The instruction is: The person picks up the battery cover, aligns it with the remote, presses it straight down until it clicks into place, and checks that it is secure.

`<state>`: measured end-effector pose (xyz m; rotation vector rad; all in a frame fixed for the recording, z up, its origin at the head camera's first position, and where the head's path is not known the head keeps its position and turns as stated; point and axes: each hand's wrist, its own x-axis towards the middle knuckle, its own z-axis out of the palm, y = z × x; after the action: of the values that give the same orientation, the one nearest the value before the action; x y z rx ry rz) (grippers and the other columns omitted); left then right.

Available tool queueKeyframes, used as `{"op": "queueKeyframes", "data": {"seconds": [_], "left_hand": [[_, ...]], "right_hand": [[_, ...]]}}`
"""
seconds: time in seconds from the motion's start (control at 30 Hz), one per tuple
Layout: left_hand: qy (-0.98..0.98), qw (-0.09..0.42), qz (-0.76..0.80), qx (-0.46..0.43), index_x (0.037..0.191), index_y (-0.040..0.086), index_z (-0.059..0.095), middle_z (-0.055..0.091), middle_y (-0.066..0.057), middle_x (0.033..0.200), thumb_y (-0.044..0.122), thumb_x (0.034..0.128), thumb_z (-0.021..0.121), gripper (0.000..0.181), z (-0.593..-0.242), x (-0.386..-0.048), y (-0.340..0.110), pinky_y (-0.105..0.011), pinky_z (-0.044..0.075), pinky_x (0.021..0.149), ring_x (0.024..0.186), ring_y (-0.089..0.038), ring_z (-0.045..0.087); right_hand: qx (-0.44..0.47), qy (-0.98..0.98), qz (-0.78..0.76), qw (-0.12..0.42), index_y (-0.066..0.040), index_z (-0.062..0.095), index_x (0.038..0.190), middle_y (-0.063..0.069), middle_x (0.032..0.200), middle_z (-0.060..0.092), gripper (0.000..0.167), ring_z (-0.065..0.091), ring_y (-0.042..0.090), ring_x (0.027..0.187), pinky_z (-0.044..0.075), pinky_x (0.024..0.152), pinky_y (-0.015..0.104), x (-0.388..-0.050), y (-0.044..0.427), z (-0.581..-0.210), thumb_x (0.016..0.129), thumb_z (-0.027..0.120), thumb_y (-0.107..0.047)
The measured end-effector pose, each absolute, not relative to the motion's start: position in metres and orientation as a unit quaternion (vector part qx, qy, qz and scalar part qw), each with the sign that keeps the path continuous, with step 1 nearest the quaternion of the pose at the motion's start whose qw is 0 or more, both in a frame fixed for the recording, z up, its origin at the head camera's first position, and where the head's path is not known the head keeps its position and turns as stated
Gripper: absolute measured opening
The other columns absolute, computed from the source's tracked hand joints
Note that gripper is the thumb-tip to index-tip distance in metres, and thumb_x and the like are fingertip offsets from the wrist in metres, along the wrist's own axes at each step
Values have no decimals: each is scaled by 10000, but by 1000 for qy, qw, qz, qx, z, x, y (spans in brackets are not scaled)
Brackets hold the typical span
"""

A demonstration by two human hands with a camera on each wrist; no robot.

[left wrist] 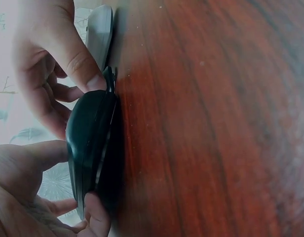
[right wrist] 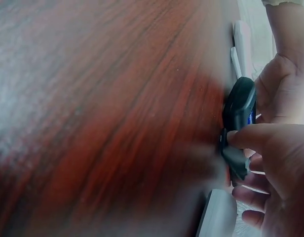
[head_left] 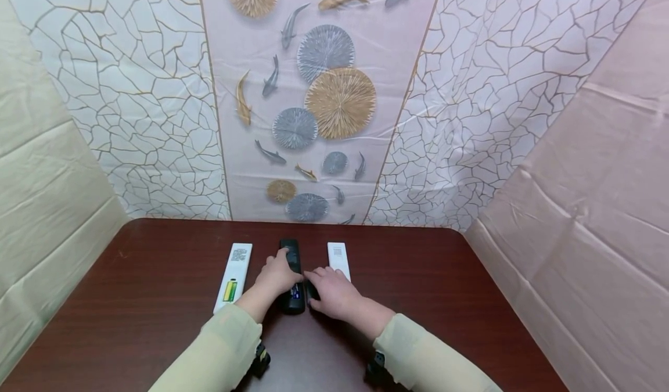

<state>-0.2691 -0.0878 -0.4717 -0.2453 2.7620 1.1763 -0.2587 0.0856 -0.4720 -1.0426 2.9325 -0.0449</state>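
A long black remote control (head_left: 294,306) lies on the table, with a blue patch showing near its closer end. My left hand (head_left: 277,274) grips it by its sides, thumb on one edge and fingers on the other. Close by on the right, my right hand (head_left: 334,292) pinches a thin black piece (right wrist: 223,140) that looks like a battery cover, low at the remote's side. Most of that piece is hidden by the fingers. In the left wrist view the right thumb (left wrist: 95,83) rests at the piece's end, against the black remote (left wrist: 85,128).
A white remote (head_left: 225,296) with a yellow-green patch lies left of the left hand. Another white remote (head_left: 338,257) lies behind the right hand, partly covered by it. The brown wooden table (head_left: 444,299) meets a patterned cloth wall (head_left: 157,119) at the back.
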Motion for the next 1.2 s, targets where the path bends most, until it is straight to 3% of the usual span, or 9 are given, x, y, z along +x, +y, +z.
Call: {"op": "queueKeyframes", "data": {"seconds": [0.2, 0.43, 0.57, 0.7, 0.87, 1.2], "left_hand": [[907, 69, 407, -87, 1511, 51, 345, 432, -313, 1363, 311, 838, 784, 845, -475, -269, -90, -590, 464, 927, 1182, -453, 513], [895, 88, 426, -96, 1520, 38, 319, 398, -318, 1407, 232, 962, 606, 657, -474, -271, -90, -583, 451, 966, 1215, -428, 507], [889, 96, 436, -101, 1516, -23, 270, 406, -325, 1403, 206, 980, 561, 652, -470, -273, -92, -463, 552, 767, 1105, -386, 566], [887, 103, 439, -103, 1462, -111, 291, 470, -330, 1321, 198, 993, 545, 616, -468, -275, -95, -358, 540, 549, 919, -312, 614], [882, 104, 446, -106, 1387, -135, 383, 569, -289, 1166, 192, 988, 559, 545, -469, -277, -97, -346, 555, 548, 816, -271, 648], [866, 106, 471, -126, 1373, -121, 421, 591, -272, 1148, 217, 1035, 462, 480, -473, -281, -98, -350, 560, 579, 812, -273, 643]], "right_hand": [[-331, 941, -60, 19, -89, 508, 1440, 43, 1274, 578, 645, 570, 179, 1122, 490, 946, 364, -256, 86, -473, 883, 755, -302], [-322, 940, -102, 37, -80, 510, 1439, 57, 1306, 530, 602, 600, 107, 1028, 532, 853, 275, -253, 86, -471, 896, 740, -201], [-325, 939, -111, 34, -72, 526, 1424, 63, 1305, 521, 562, 601, 105, 1008, 532, 823, 264, -252, 87, -469, 901, 718, -147], [-328, 937, -116, 28, -82, 578, 1375, 49, 1265, 520, 500, 597, 88, 957, 524, 786, 245, -252, 87, -468, 896, 714, -124], [-326, 937, -120, 29, -120, 618, 1326, 30, 1241, 546, 441, 601, 88, 975, 524, 806, 252, -253, 87, -468, 896, 716, -130], [-328, 935, -133, 18, -160, 624, 1307, -1, 1202, 601, 399, 613, 107, 1057, 529, 872, 287, -251, 89, -467, 917, 710, -149]]}}
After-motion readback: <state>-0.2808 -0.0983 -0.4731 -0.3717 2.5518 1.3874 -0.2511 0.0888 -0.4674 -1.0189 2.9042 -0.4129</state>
